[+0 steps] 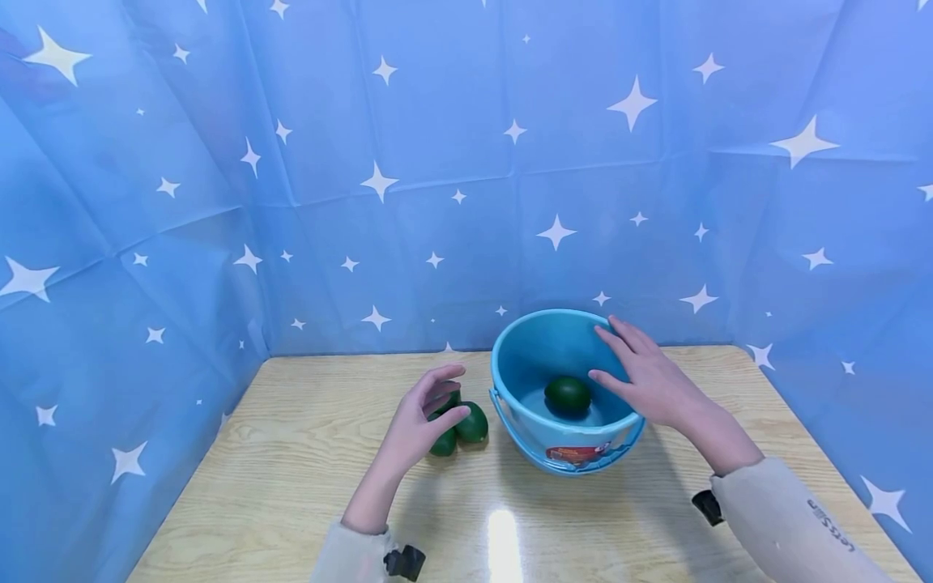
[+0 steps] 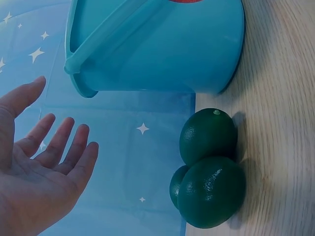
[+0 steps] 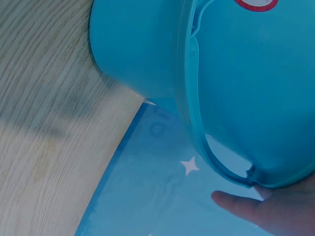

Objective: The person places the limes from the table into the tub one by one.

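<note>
My left hand hovers just left of the bucket with its fingers loosely bent and nothing in them. Below it in the head view sits a cluster of glossy dark green limes. The left wrist view shows three: a front lime, another lime with a pale stem end, and one mostly hidden behind them. A light blue bucket stands upright to their right, with one lime lying inside. At its right rim is my right hand, fingers extended and spread, thumb reaching over the opening.
The wooden table carries the bucket and limes. The bucket's handle hangs down along its front, below a red label. A blue curtain with white stars closes off the back and both sides.
</note>
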A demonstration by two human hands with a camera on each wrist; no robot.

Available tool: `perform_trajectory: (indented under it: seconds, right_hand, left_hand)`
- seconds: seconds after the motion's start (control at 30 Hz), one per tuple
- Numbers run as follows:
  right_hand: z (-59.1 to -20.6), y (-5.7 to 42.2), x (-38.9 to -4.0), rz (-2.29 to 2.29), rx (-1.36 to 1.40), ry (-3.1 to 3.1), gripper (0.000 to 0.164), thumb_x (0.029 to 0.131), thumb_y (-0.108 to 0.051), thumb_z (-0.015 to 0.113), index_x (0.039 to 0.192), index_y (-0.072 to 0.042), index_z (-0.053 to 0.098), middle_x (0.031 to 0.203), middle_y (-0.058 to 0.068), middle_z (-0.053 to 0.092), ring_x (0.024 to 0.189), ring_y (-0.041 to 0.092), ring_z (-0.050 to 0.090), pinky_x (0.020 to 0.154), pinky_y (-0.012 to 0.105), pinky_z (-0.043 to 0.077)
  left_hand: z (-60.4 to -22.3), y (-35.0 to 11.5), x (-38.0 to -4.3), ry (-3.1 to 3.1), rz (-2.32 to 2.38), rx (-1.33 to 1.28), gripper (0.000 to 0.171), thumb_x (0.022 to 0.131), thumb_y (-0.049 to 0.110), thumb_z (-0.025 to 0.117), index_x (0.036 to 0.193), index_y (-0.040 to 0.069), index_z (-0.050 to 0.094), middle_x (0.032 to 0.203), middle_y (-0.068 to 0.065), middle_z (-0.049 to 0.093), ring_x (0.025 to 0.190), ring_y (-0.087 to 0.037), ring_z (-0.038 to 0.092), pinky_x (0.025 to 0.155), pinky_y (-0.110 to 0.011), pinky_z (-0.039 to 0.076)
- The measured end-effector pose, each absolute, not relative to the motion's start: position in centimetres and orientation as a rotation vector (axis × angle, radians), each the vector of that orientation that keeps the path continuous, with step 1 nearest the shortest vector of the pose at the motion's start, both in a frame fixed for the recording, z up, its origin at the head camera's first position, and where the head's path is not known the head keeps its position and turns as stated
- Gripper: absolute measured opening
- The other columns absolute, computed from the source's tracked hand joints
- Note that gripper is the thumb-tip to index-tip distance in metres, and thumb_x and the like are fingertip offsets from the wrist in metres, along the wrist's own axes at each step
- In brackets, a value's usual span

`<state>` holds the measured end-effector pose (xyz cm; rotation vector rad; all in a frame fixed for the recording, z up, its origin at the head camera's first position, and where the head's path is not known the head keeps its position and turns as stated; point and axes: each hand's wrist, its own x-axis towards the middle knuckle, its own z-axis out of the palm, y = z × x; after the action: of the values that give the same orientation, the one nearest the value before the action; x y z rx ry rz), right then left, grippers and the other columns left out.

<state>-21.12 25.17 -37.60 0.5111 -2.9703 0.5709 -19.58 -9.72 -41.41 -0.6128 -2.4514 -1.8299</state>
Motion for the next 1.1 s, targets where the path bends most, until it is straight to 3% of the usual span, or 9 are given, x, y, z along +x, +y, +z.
perform_trajectory:
  seconds: [0.43, 0.9, 1.1]
  right_hand:
    - [-37.7, 25.1, -21.1, 0.570, 0.514, -2.967, 0.077, 0.099, -0.043, 0.058, 0.157, -0.004, 0.026, 0.164, 0.025, 0.017, 0.147, 0.052, 0.018, 0.111, 0.073, 0.029]
    - [-37.6, 25.2, -21.1, 0.574, 0.512, -2.969, 0.078, 0.099, -0.046, 0.057, 0.157, -0.004, 0.026, 0.164, 0.025, 0.017, 0.147, 0.052, 0.017, 0.112, 0.074, 0.028]
    - [-37.6, 25.2, -21.1, 0.572, 0.512, -2.971, 0.078, 0.099, -0.047, 0.056, 0.157, -0.004, 0.026, 0.164, 0.025, 0.016, 0.147, 0.052, 0.017, 0.112, 0.074, 0.028]
  left_hand:
    - [-42.2, -10.4, -19.6, -2.453, -1.862, -0.550, 0.051, 0.094, 0.013, 0.069, 0.142, 0.012, 0.052, 0.146, -0.009, 0.054, 0.134, -0.033, 0.053, 0.115, -0.053, 0.041]
    - [-42.9, -10.9, -19.7, -2.451, -1.924, -0.515, 0.052, 0.095, 0.013, 0.068, 0.143, 0.010, 0.050, 0.148, -0.014, 0.051, 0.137, -0.039, 0.048, 0.117, -0.052, 0.038]
    - [-43.3, -11.1, -19.7, -2.461, -1.923, -0.481, 0.052, 0.095, 0.013, 0.068, 0.143, 0.008, 0.050, 0.147, -0.014, 0.052, 0.137, -0.037, 0.049, 0.117, -0.055, 0.037]
